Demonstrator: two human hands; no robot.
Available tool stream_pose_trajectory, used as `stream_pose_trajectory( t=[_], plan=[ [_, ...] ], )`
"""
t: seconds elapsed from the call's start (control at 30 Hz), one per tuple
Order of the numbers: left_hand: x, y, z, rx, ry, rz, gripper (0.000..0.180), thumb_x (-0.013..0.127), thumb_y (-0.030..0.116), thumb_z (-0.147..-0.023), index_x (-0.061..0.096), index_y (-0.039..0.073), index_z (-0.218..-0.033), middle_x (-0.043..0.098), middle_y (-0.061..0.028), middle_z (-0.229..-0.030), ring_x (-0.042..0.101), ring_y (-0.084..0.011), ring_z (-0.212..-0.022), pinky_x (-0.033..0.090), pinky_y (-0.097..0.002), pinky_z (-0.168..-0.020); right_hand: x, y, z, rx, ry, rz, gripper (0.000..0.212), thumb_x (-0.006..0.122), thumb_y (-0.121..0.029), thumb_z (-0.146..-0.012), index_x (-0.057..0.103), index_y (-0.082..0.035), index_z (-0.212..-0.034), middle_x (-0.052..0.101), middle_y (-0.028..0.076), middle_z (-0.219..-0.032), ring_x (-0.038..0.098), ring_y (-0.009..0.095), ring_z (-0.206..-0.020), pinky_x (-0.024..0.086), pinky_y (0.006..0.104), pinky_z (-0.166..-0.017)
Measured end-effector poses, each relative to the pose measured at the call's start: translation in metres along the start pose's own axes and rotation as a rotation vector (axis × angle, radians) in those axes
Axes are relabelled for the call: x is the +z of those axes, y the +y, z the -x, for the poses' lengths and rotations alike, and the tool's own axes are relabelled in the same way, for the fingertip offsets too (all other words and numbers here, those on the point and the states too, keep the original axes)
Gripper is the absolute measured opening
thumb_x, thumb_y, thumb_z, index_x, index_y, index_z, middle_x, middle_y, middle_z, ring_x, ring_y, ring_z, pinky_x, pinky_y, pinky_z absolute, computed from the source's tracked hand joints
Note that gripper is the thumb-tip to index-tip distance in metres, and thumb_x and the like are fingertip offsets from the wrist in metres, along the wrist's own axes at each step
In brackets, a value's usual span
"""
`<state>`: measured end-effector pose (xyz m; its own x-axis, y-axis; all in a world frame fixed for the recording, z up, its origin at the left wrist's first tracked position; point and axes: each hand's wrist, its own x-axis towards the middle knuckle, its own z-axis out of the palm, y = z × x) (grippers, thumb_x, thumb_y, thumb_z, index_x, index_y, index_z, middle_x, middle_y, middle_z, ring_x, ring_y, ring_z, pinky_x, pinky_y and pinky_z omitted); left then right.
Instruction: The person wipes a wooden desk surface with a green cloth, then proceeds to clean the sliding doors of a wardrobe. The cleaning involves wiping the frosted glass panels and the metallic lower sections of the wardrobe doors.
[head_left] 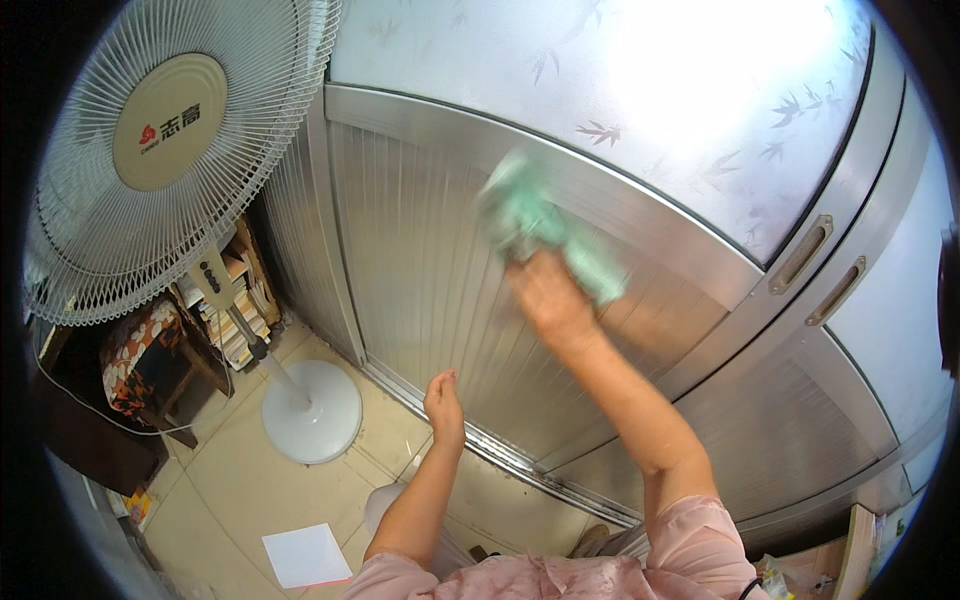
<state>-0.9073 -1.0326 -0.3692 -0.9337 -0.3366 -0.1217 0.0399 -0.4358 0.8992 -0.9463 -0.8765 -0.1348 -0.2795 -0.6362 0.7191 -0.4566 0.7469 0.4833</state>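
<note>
My right hand grips a pale green cloth, pressed against the upper part of a ribbed metal door panel. The cloth is bunched at the fingers, with a loose end hanging beside the wrist; both are blurred by motion. Lower and to the left, my left hand hangs in the air in front of the panel, seen from its side. Its fingers are loosely bent and hold nothing.
A standing fan with a round white base stands at left. Behind it are stacked books and a flower-patterned seat. White paper lies on the tiled floor. Frosted glass tops the sliding door, with recessed handles at right.
</note>
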Motion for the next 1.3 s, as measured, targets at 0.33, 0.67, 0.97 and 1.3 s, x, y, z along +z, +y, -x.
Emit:
stream_pose_trajectory(
  t=[0.33, 0.67, 0.97, 1.3],
  plan=[
    [0.079, 0.051, 0.044, 0.558, -0.335, -0.224, 0.056, 0.038, 0.036, -0.101, 0.029, 0.001, -0.144, 0.025, -0.0212, -0.149, 0.023, -0.0336, -0.139, 0.017, -0.0434, -0.114, -0.006, -0.042, 0.054, 0.218, -0.255, -0.783, 0.044, 0.054, 0.003, -0.078, 0.054, 0.001, -0.121, 0.056, 0.018, -0.126, 0.046, 0.034, -0.127, 0.031, 0.0523, -0.11],
    [0.126, 0.091, -0.087, 0.846, 0.217, -0.449, 0.074, 0.047, 0.037, -0.098, 0.01, -0.001, -0.15, 0.01, -0.0265, -0.156, 0.011, -0.0419, -0.144, 0.01, -0.0494, -0.117, -0.242, 0.087, 0.072, 0.172, 0.058, 0.445, 0.045, 0.057, -0.003, -0.088, 0.049, -0.003, -0.133, 0.044, 0.02, -0.143, 0.032, 0.04, -0.139, 0.02, 0.0534, -0.115],
    [0.195, 0.125, -0.004, 1.596, -0.406, -0.509, 0.067, 0.059, 0.036, -0.088, 0.036, 0.01, -0.145, 0.028, -0.0163, -0.153, 0.024, -0.0396, -0.141, 0.015, -0.0535, -0.116, -0.264, 0.135, 0.136, 0.299, -0.097, 0.766, 0.054, 0.039, -0.032, -0.1, 0.038, 0.001, -0.142, 0.032, 0.022, -0.151, 0.025, 0.04, -0.142, 0.012, 0.053, -0.116],
    [0.103, 0.179, -0.189, 0.807, 0.305, -0.299, 0.063, 0.044, 0.025, -0.097, 0.021, -0.003, -0.148, 0.018, -0.0223, -0.156, 0.014, -0.0374, -0.145, 0.011, -0.0417, -0.119, -0.257, 0.128, 0.121, 0.214, -0.002, 0.788, 0.052, 0.035, -0.029, -0.101, 0.034, 0.0, -0.145, 0.031, 0.017, -0.152, 0.025, 0.035, -0.143, 0.014, 0.0478, -0.117]
  ],
)
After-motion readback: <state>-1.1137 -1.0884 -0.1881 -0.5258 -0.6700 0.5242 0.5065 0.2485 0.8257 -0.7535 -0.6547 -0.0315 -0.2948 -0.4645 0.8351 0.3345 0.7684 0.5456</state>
